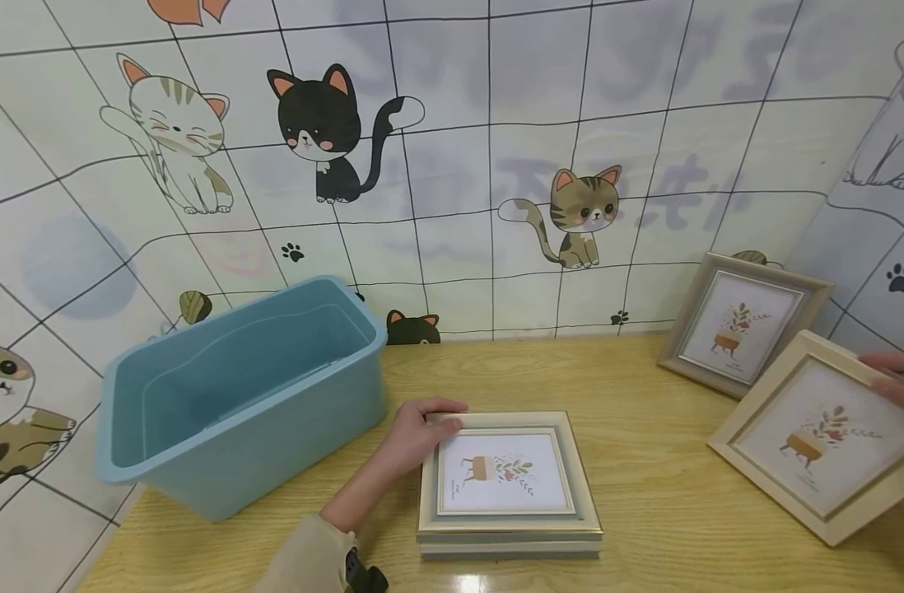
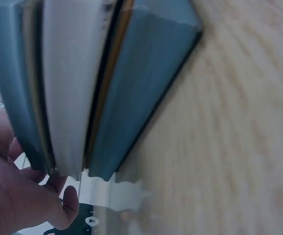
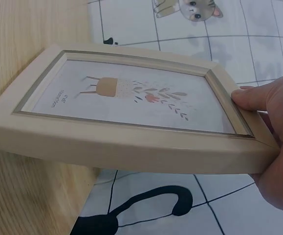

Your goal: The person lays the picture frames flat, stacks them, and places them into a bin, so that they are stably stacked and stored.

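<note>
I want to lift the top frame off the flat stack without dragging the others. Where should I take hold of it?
Grip the top frame by its side rails, probably from the left where the left hand already rests. It lies flat, so only the raised outer edges offer fingers a hold above the frames beneath.

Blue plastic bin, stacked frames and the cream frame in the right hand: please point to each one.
blue plastic bin (image 1: pixel 200 461), head view, front wall
stacked frames (image 1: pixel 507 523), head view, top frame's lower border
cream frame (image 3: pixel 131 149), right wrist view, near edge

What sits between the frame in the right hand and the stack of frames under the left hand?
Nothing visible: only bare wooden table lies between the cream frame held by the right hand and the stack that the left hand touches.
</note>
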A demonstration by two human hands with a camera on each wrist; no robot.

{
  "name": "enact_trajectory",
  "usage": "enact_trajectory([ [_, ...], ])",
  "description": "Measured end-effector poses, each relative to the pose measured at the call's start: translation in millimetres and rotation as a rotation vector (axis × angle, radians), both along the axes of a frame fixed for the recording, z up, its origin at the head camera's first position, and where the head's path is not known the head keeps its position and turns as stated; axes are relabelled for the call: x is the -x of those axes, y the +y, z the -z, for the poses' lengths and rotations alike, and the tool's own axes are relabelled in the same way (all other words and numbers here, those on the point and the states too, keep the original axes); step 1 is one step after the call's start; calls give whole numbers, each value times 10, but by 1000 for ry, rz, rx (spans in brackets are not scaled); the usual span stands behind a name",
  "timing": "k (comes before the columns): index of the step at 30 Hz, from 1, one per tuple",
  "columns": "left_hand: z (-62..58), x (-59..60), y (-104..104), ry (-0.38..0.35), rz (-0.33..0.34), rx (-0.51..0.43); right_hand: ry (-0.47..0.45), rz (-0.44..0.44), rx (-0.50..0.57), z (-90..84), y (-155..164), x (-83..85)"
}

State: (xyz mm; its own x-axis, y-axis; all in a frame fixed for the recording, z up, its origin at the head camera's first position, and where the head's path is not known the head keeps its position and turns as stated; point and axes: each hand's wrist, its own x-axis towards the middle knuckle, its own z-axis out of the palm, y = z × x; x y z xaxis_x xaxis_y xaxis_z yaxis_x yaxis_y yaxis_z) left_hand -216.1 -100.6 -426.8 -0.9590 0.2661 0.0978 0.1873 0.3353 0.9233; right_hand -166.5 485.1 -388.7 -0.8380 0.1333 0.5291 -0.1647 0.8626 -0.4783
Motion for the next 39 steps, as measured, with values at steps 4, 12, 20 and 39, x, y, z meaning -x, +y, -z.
enact_trajectory([
  [4, -70, 16, -31, 21, -14, 28, 2, 1, -27, -101, -127, -33],
  [12, -311, -48, -68, 149, -105, 55, 64, -86, 118, -405, -548, -199],
  [20, -524, -170, 43, 313, 17, -31, 94, -141, 192, -680, -1157, -387],
  [39, -1033, -583, 430, 257, 418, -226, -120, -856, 981, -632, -2377, -339],
])
